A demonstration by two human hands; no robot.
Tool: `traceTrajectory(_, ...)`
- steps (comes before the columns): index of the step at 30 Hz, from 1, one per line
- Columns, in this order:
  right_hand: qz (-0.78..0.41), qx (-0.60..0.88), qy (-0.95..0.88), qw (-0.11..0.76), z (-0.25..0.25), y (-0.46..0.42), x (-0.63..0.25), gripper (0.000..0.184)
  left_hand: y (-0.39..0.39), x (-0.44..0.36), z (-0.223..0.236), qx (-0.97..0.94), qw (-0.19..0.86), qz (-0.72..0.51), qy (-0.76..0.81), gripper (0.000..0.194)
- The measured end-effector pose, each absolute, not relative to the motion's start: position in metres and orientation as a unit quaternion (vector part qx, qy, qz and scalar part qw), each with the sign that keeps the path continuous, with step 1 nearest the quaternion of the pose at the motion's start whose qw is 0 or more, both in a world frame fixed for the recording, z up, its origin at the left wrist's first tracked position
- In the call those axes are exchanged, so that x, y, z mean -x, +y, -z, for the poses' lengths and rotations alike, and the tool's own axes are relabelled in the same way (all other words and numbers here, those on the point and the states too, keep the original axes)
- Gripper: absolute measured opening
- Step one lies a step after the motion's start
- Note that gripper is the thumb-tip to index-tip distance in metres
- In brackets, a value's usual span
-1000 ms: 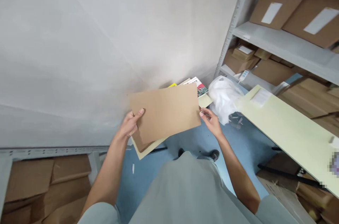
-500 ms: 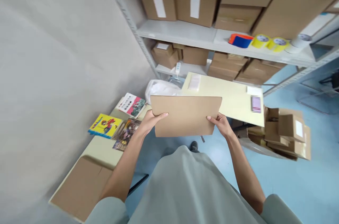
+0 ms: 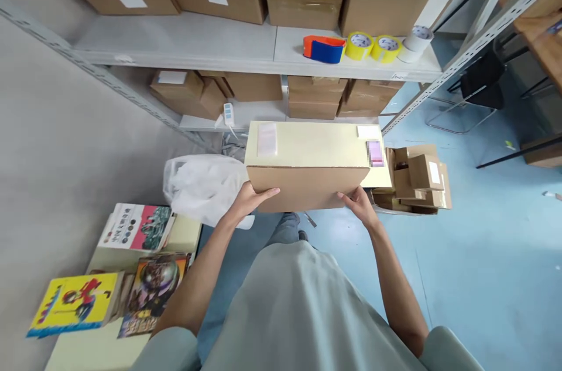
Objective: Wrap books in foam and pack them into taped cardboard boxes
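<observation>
A flat brown cardboard sheet (image 3: 307,186) is held up in front of me, tilted toward my body. My left hand (image 3: 248,202) grips its left side, the thumb lying across the near face. On the other side my right hand (image 3: 357,207) grips the right edge, thumb also on the face. Just beyond the sheet is a cream table (image 3: 318,146), bearing a small pale packet (image 3: 267,140), a white slip (image 3: 367,132) and a pinkish card (image 3: 375,153). The sheet covers part of the table's near side.
Metal shelving (image 3: 211,58) with boxes stands behind the table. It holds yellow tape rolls (image 3: 360,46) and an orange-and-blue tape dispenser (image 3: 325,50). Books (image 3: 136,227) lie on a side table at left, near a white plastic bag (image 3: 204,184). Small cartons (image 3: 424,175) are piled at right.
My body and view have turned right, from the side table toward the cream table. The cardboard sheet has come along in both hands and now tilts more, looking shorter.
</observation>
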State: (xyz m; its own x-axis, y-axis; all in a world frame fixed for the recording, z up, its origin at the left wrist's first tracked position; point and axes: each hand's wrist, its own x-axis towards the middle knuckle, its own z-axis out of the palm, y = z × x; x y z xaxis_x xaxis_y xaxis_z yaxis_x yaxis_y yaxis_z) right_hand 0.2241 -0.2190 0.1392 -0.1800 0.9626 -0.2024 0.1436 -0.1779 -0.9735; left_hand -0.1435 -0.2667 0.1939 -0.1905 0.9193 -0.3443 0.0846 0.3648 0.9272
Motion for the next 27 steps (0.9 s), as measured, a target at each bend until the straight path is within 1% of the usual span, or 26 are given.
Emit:
traceTrajectory(4, -0.518, 0.558, -0.533, 0.370, -0.139, -0.193, -0.222, 0.073, -0.221, 0.140, -0.185, -0.397, 0.519, -0.428, 0.624, 0.085)
traceTrajectory(8, -0.498, 0.577, -0.517, 0.389, -0.152, -0.163, -0.211, 0.074, -0.174, 0.142, -0.181, -0.409, 0.515, -0.443, 0.609, 0.083)
traceTrajectory(13, -0.496, 0.571, -0.525, 0.390, -0.162, -0.129, -0.200, 0.064, -0.124, 0.163, -0.172, -0.417, 0.531, -0.444, 0.589, 0.082)
traceTrajectory(16, -0.501, 0.574, -0.542, 0.355, -0.153, -0.110, -0.201, 0.058, -0.103, 0.173, -0.158, -0.424, 0.509, -0.452, 0.598, 0.080)
traceTrajectory(18, -0.497, 0.593, -0.548, 0.317, -0.141, -0.098, -0.201, 0.063, -0.095, 0.174, -0.145, -0.423, 0.475, -0.472, 0.611, 0.078)
traceTrajectory(21, -0.502, 0.626, -0.529, 0.275, -0.124, -0.080, -0.198, 0.083, -0.089, 0.165, -0.128, -0.420, 0.447, -0.488, 0.621, 0.073)
traceTrajectory(23, -0.528, 0.623, -0.517, 0.258, -0.120, -0.070, -0.193, 0.096, -0.085, 0.156, -0.121, -0.389, 0.433, -0.510, 0.633, 0.070)
traceTrajectory(24, -0.544, 0.613, -0.514, 0.252, -0.119, -0.064, -0.190, 0.098, -0.083, 0.151, -0.119, -0.361, 0.422, -0.528, 0.642, 0.067)
traceTrajectory(27, -0.573, 0.593, -0.499, 0.266, -0.122, -0.050, -0.183, 0.092, -0.076, 0.136, -0.120, -0.285, 0.379, -0.578, 0.664, 0.055)
